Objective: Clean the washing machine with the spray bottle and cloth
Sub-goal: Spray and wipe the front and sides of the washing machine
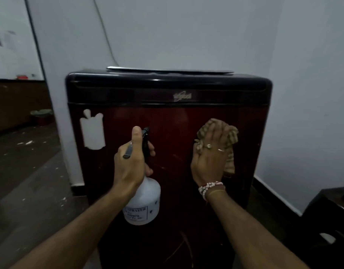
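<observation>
Nearest the camera, two bare forearms reach up from the bottom of the frame. The left hand (130, 158) grips a white translucent plastic spray bottle (144, 202) with a black trigger head. Its fingers (150, 150) curl round the neck and the thumb lies up along the top of the head. The bottle's long axis stands nearly upright, with the round base towards the lower frame and the nozzle at the top aimed away from the person at the panel ahead.

Right of centre, the right hand (208, 162), with rings and beaded wrist bands, presses a crumpled brown-striped cloth (230, 136) against the glossy dark-red metal front of the washing machine (167, 117). Its fingers lie flat and close together over the cloth, which bunches out above and to the right of them.

The cloth sits level with the nozzle and to its right, with bare panel between them. The next move probably depends on that gap: spray landing there would lie just left of the cloth, so the right hand, already on the panel, is the nearer one to wipe it.

A white cut-out sticker (92, 131) clings to the panel at centre left. Above is the black top band, then a pale grey wall (206, 32) with a thin cable (103, 30) running up it.
</observation>
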The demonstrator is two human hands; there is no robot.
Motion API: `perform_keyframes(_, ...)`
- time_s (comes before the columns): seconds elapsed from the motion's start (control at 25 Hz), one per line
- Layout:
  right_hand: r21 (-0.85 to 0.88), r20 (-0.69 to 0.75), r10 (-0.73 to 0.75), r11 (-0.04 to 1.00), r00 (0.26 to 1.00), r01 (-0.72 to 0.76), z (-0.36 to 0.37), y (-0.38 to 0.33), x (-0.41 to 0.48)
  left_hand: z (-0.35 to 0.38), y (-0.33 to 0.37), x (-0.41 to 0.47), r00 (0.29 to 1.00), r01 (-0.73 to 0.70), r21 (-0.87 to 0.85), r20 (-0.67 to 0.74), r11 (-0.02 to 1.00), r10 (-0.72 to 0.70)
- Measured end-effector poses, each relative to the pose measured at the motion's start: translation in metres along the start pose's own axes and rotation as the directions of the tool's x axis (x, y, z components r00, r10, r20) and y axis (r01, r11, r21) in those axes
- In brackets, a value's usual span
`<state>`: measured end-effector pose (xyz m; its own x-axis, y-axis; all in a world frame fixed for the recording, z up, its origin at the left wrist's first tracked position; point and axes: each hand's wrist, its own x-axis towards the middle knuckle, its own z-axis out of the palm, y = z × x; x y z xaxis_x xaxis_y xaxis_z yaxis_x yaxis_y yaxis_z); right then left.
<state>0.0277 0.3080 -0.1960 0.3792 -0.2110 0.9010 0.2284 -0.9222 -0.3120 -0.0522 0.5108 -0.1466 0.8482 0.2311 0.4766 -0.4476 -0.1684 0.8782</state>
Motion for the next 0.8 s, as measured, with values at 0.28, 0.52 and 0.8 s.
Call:
perform_keyframes(0.28,0.021,0.167,-0.327,0.944,0.93,0.328,0.083,-0.207,-0.09,-0.114,-0.021,-0.007,0.989,-0.009,0.039,-0.15,0.999,0.015)
perform_keyframes(0.52,0.119,0.181,-0.513,0.858,0.839,0.499,0.103,-0.247,-0.131,-0.163,-0.04,-0.019,0.985,-0.016,0.117,-0.171,0.993,0.036)
perform_keyframes(0.8,-0.026,0.091,-0.376,0.925,0.922,0.379,0.055,-0.061,-0.091,-0.103,-0.066,-0.026,0.998,-0.02,-0.008,-0.056,1.0,0.02)
